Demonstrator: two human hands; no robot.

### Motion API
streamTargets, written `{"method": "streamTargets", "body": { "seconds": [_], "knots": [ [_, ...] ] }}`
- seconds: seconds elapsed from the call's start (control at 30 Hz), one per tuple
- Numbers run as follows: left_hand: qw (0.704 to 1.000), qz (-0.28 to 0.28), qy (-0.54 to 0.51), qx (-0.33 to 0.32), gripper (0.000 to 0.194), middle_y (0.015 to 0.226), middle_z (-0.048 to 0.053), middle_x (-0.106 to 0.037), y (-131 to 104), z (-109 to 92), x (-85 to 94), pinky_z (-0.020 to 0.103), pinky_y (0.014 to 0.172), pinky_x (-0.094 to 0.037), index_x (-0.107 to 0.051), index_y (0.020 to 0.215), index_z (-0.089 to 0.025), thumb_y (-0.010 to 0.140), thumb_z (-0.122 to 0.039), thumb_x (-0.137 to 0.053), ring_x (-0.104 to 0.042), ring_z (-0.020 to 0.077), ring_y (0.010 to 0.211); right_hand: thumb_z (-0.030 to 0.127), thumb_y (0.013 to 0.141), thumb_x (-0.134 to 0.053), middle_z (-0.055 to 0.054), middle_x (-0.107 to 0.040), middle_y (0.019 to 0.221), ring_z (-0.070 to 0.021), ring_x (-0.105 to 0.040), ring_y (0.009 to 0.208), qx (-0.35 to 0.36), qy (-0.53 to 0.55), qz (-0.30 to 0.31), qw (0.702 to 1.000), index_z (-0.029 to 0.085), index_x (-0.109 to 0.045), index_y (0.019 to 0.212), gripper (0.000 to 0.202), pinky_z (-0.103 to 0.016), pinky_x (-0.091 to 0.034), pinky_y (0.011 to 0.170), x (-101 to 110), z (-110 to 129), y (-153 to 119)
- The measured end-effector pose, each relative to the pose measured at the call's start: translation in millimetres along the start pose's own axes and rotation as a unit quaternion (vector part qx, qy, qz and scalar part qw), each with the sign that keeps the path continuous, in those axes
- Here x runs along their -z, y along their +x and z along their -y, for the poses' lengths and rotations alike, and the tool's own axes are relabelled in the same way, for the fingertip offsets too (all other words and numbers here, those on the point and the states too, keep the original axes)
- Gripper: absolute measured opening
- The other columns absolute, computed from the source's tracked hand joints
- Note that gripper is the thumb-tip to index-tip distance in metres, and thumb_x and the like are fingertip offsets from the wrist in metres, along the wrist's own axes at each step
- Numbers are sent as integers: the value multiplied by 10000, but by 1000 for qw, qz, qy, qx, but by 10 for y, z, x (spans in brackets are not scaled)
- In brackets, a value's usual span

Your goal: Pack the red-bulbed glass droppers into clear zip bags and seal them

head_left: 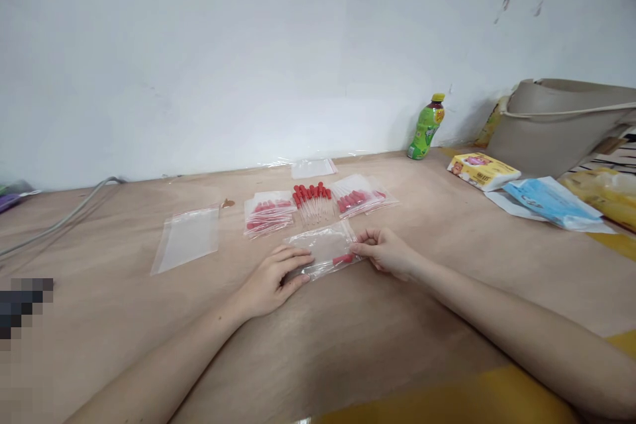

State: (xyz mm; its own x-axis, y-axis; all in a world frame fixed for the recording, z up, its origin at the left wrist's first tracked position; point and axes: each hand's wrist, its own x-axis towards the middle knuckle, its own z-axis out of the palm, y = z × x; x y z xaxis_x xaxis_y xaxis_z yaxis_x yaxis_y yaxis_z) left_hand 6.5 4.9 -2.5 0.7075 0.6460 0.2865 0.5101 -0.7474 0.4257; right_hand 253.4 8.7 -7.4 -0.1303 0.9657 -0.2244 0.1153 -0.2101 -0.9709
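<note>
A clear zip bag lies flat between my hands, with one red-ended piece inside along its near edge. My left hand rests on the bag's left end, fingers stretched out and thumb apart. At the right end, my right hand pinches the bag's edge close to the red end. Just beyond is a loose bunch of thin pale sticks with red heads; their exact kind is unclear. Filled bags holding red pieces are stacked on the left and fanned on the right.
Flat clear bags lie to the left, and another bag lies by the wall. A green bottle, a yellow pack, a blue packet and a grey bin stand or lie right. A cable runs at left.
</note>
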Motion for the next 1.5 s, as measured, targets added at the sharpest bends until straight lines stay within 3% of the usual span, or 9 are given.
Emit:
{"method": "streamTargets", "body": {
  "seconds": [0.1, 0.2, 0.37, 0.57, 0.83, 1.03, 1.23, 1.4, 1.5],
  "knots": [
    [1000, 3, 5, 4, 309, 1216, 61, -534, -9, 16, -8, 392, 958, -396, -541, 1183, -229, 886, -276, -467, -464, 212, 1147, 357, 644, -639, 69, -504, 462, -29, -253, 273, -4, -23, 8, 1000, 189, -484, 718, 241, -179, -169, 280, 48, -32, 48],
    [1000, 14, 2, 13, 318, 1250, 62, -517, -17, 29, -20, 392, 980, -384, -539, 1193, -223, 892, -281, -454, -431, 213, 1194, 320, 670, -615, 30, -556, 560, -83, -417, 375, 112, -147, -72, 980, 190, -516, 805, 212, -223, -336, 374, 180, 7, 166],
    [1000, 21, -7, 17, 313, 1270, 56, -504, -19, 37, -23, 406, 990, -375, -551, 1186, -233, 899, -287, -440, -435, 209, 1198, 327, 791, -509, -92, -637, 988, -226, -545, 945, 379, -435, -142, 804, 186, -636, 888, 213, -387, -370, 855, 407, 231, 548],
    [999, 27, -7, 22, 311, 1285, 59, -488, -11, 48, -27, 401, 993, -369, -551, 1189, -227, 908, -269, -423, -422, 206, 1208, 399, 856, -394, -72, -571, 1181, -243, -468, 1101, 309, -594, -61, 740, 245, -609, 1074, 343, -420, -274, 909, 384, 304, 874],
    [1000, 19, 10, 15, 310, 1265, 54, -509, -21, 58, -39, 378, 980, -388, -553, 1185, -231, 901, -281, -438, -437, 206, 1193, 353, 794, -463, -93, -629, 1011, -244, -500, 1010, 232, -622, -117, 739, 197, -655, 935, 284, -400, -267, 876, 308, 423, 847],
    [999, 20, 26, 7, 319, 1275, 45, -495, -25, 50, -39, 390, 981, -384, -525, 1209, -254, 904, -282, -436, -434, 207, 1190, 255, 757, -505, -152, -596, 1073, -252, -560, 974, 87, -541, -163, 820, 130, -503, 1122, 386, -333, -403, 766, -138, 547, 1062],
    [999, 27, 26, 9, 319, 1269, 48, -500, -23, 63, -40, 384, 987, -380, -528, 1207, -248, 907, -276, -426, -427, 202, 1197, 99, 683, -538, -225, -595, 1023, -291, -581, 968, 15, -528, -154, 835, 30, -443, 1144, 475, -351, -443, 745, -392, 565, 1211],
    [999, 42, 21, 11, 320, 1293, 45, -477, -42, 78, -38, 389, 989, -377, -529, 1209, -259, 912, -279, -412, -415, 206, 1208, 88, 703, -500, -211, -607, 963, -260, -600, 901, 45, -500, -157, 851, 16, -269, 1259, 607, -317, -453, 698, -193, 625, 942],
    [998, 54, 15, 7, 327, 1313, 31, -457, -43, 92, -43, 394, 995, -369, -510, 1226, -275, 916, -286, -406, -399, 206, 1222, 151, 753, -450, -108, -619, 805, -189, -606, 672, 129, -370, -153, 907, 60, -175, 1299, 619, -282, -457, 586, 94, 517, 679]
  ]
}}
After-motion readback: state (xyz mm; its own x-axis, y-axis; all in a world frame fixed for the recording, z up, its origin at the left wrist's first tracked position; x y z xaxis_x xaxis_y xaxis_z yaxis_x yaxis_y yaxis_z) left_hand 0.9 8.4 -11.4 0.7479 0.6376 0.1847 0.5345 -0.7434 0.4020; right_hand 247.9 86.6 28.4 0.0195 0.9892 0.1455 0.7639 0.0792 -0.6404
